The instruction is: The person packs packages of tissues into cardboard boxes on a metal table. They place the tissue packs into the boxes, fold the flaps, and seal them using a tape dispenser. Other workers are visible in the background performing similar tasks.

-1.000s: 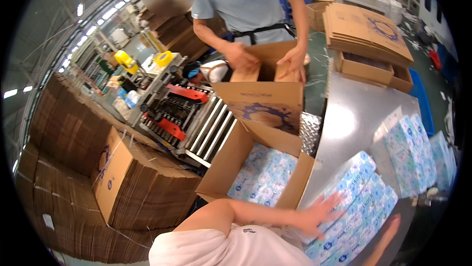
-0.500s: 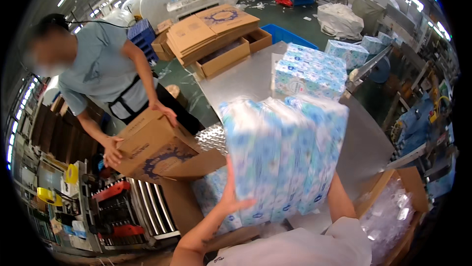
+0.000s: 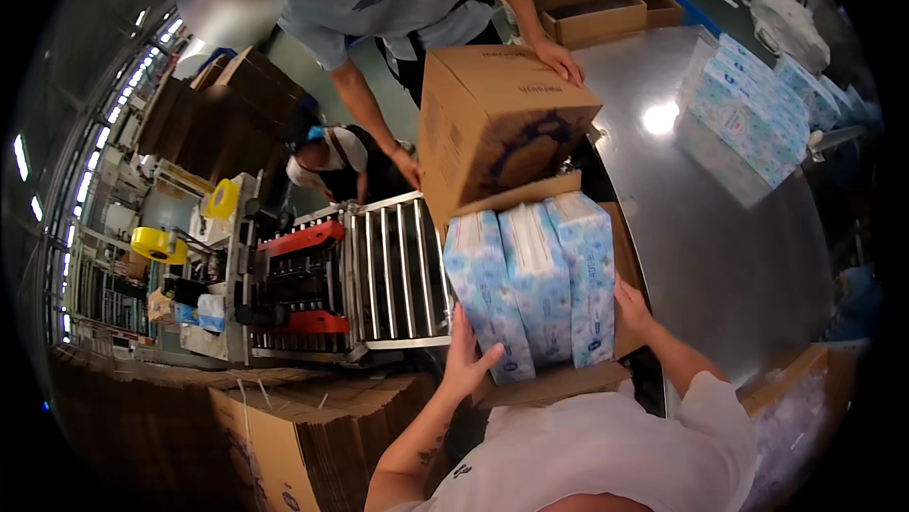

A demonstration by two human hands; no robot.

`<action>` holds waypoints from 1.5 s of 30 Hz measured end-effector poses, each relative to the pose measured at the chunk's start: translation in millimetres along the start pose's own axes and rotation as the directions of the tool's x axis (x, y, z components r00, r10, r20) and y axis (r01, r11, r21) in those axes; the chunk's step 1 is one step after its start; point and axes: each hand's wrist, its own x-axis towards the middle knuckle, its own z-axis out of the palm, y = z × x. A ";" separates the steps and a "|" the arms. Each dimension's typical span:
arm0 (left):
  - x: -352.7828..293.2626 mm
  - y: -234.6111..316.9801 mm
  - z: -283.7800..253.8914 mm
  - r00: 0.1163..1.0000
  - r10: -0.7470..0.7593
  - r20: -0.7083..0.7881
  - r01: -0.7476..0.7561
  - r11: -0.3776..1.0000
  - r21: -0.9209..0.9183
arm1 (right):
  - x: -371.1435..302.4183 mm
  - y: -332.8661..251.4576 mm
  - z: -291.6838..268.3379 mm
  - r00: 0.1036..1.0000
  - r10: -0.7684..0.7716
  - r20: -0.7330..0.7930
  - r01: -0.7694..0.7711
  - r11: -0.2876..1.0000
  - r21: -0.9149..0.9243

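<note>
A row of blue-and-white floral tissue packs [image 3: 540, 289] stands upright between my hands, over or partly inside an open cardboard carton [image 3: 559, 385]. Against the left side of the row presses my left hand [image 3: 466, 360], thumb across the near face. My right hand [image 3: 632, 311] grips the opposite side, its fingers partly hidden by the packs. How deep the packs sit in the carton I cannot tell. Just beyond them, a co-worker's hands hold a brown carton [image 3: 492, 124], tilted and touching or nearly touching the flap of mine.
A roller conveyor [image 3: 398, 266] with a red-barred machine [image 3: 303, 237] lies to the left. More tissue packs [image 3: 748, 119] stand on the metal table [image 3: 701, 266] at right. Flattened cartons [image 3: 322, 436] are stacked near left. Another person [image 3: 331, 161] bends behind the conveyor.
My view has swung left. The tissue packs have moved from above the table and carton edge down to the open carton, still between my hands. The co-worker's carton is now directly beyond it.
</note>
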 end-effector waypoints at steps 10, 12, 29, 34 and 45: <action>143.1 34.4 21.0 0.900 0.079 0.430 -0.435 0.240 0.868 | 96.0 -164.0 58.8 0.765 -0.341 0.547 0.627 0.203 -0.752; 147.4 11.7 16.9 0.903 -0.022 0.429 -0.413 0.229 0.881 | 93.2 -144.0 65.3 0.781 -0.292 0.553 0.612 0.177 -0.771; 126.3 -151.8 67.8 0.978 0.186 0.093 -0.141 0.262 0.955 | 84.1 -19.7 69.4 0.850 -0.391 0.353 0.448 0.182 -0.875; 150.0 -29.4 50.8 0.439 -0.779 0.448 -0.282 0.354 0.892 | 141.9 -89.1 75.5 0.911 0.081 0.405 0.300 0.545 -0.783; 77.5 -66.3 22.9 0.588 -0.535 0.607 -0.653 0.130 0.746 | 33.7 -33.2 86.9 0.858 -0.283 0.429 0.486 0.176 -0.856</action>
